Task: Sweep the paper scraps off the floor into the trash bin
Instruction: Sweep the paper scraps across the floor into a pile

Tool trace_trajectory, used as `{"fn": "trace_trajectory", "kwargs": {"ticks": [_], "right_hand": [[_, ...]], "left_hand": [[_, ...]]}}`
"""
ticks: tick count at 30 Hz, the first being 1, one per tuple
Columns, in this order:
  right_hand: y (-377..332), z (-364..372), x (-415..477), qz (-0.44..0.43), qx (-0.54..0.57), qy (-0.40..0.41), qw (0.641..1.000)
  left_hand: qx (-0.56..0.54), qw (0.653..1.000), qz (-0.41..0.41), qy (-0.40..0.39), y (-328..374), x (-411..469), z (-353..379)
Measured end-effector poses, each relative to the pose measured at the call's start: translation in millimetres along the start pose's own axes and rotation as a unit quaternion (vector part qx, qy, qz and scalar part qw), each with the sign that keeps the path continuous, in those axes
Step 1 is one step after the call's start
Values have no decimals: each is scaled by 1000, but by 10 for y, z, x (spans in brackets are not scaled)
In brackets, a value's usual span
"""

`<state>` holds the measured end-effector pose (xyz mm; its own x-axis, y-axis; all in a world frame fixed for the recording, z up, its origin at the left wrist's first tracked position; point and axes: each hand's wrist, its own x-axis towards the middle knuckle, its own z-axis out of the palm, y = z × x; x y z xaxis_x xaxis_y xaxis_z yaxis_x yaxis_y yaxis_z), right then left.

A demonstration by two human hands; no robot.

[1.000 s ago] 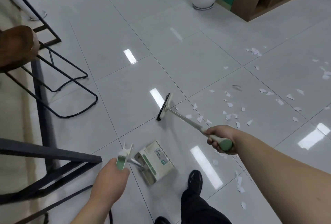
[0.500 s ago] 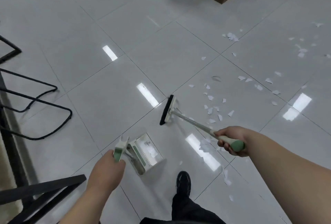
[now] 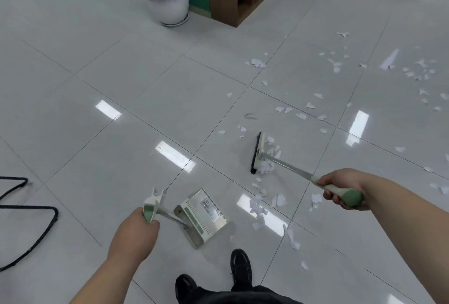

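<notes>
My right hand [image 3: 340,188] grips the broom [image 3: 258,153]; my left hand [image 3: 136,231] grips the dustpan [image 3: 201,216]. Small white torn scraps [image 3: 257,204] lie scattered, some bunched against the bristles.

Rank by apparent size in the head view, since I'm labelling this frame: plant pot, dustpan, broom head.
1. Dustpan and plant pot: look alike; the pot stands farther off, so unranked.
2. Broom head: smallest.

Both forearms [image 3: 116,262] are bare, with no sleeves showing; below them are dark trousers [image 3: 240,295] and black lace-up shoes [image 3: 240,266].
</notes>
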<state>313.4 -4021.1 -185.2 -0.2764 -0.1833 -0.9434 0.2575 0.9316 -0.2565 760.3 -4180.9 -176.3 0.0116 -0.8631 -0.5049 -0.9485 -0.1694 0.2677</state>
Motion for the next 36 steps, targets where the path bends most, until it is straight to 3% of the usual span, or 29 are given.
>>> {"fn": "trace_trajectory", "kwargs": {"ticks": [12, 19, 27, 36], "right_hand": [[175, 708, -53, -28, 71, -61, 995], [-367, 1579, 190, -20, 107, -78, 991], [-1258, 2449, 462, 31, 169, -60, 983], [-1066, 2300, 355, 68, 286, 21, 955]], "left_hand": [[30, 996, 76, -19, 258, 336, -232], [25, 995, 88, -42, 95, 1038, -623], [26, 987, 123, -97, -39, 2055, -1198], [61, 969, 199, -134, 285, 2505, -1296]]}}
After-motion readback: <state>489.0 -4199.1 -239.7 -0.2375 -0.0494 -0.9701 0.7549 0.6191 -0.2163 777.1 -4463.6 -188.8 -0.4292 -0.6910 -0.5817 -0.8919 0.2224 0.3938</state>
